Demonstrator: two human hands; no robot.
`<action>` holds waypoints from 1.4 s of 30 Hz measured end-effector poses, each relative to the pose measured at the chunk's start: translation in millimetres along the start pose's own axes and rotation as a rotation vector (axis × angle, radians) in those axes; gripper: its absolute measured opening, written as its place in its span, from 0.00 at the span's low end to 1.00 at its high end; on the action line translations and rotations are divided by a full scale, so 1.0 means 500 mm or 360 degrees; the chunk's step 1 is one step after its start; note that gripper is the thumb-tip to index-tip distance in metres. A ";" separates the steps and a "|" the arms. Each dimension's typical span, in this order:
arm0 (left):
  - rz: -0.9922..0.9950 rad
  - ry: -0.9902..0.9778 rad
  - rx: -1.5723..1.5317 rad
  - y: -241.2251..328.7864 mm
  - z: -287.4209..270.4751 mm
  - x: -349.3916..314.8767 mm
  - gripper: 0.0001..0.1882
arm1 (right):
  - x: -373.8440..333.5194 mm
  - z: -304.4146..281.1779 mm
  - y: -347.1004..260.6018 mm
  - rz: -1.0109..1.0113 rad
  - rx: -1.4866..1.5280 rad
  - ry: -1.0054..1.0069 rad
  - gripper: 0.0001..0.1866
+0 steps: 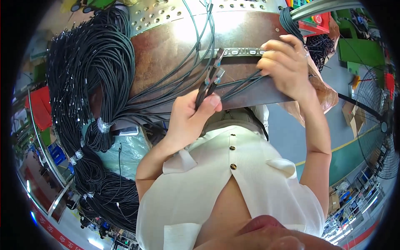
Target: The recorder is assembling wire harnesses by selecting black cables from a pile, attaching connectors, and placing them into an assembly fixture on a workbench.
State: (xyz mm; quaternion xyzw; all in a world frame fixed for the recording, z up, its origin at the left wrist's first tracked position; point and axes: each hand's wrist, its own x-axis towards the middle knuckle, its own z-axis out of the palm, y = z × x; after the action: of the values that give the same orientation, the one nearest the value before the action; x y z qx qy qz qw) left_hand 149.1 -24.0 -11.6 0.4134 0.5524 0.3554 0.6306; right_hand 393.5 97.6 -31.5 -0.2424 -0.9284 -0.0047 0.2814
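Black cables (162, 99), seen in the head view, run from the left across the near part of a brown bench (160, 50) to the right hand, with some strands leading off to the far side. They lie fanned out, which presumably keeps individual strands within reach of both hands.

Left hand (192, 114): wrapped around the dark handles of a pair of pliers (214, 75). The grip sits low on the handles, leaving the metal head clear and pointing to the far side, over the cables; this appears to favour control and a clear sight of the tip.

Right hand (284, 66): fingers bent, apparently grasping several cables at the fingertips; the thumb is hidden. Holding them there probably keeps the strands drawn straight between the hands.

A slotted metal strip (241, 52) lies on the bench beyond the cables, between the hands and a perforated metal plate (160, 14).

At left, a thick cable bundle (112, 62) hangs in a loop, bound by clear wrap (104, 126), evidently to stop tangling. At the far right, a smaller cable coil (288, 21) is draped beside a metal rail (329, 8). Brown paper (326, 92) lies beyond the bench's right edge.
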 end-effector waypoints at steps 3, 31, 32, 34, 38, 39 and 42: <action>-0.0013 -0.0019 -0.0067 -0.025 0.002 -0.020 0.15 | -0.027 -0.028 0.053 0.0065 -0.0088 0.0015 0.09; -0.0183 -0.0172 -0.1290 -0.010 0.031 0.061 0.14 | 0.066 0.109 -0.058 0.0160 0.0319 -0.0087 0.14; -0.0216 -0.0208 -0.1321 -0.009 0.031 0.060 0.14 | 0.066 0.107 -0.057 0.0164 0.0316 -0.0092 0.14; -0.0224 -0.0213 -0.1350 -0.013 0.029 0.062 0.15 | 0.066 0.108 -0.046 0.0143 0.0321 -0.0094 0.15; -0.0318 -0.0450 -0.1344 -0.017 0.032 0.057 0.15 | 0.065 0.073 -0.073 0.0040 0.0190 0.0256 0.17; -0.0389 -0.0537 -0.1260 -0.007 0.036 0.054 0.15 | 0.072 0.070 -0.078 0.0011 0.0268 0.0191 0.16; 0.0178 -0.0178 -0.0634 -0.016 0.039 0.031 0.20 | 0.038 0.084 -0.045 0.0349 0.0321 0.0389 0.15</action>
State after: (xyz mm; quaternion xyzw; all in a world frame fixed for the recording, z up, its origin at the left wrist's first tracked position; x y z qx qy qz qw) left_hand 170.3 -15.5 -24.4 0.3298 0.4115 0.4685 0.7089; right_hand 347.5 92.3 -53.8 -0.3104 -0.8512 0.0896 0.4136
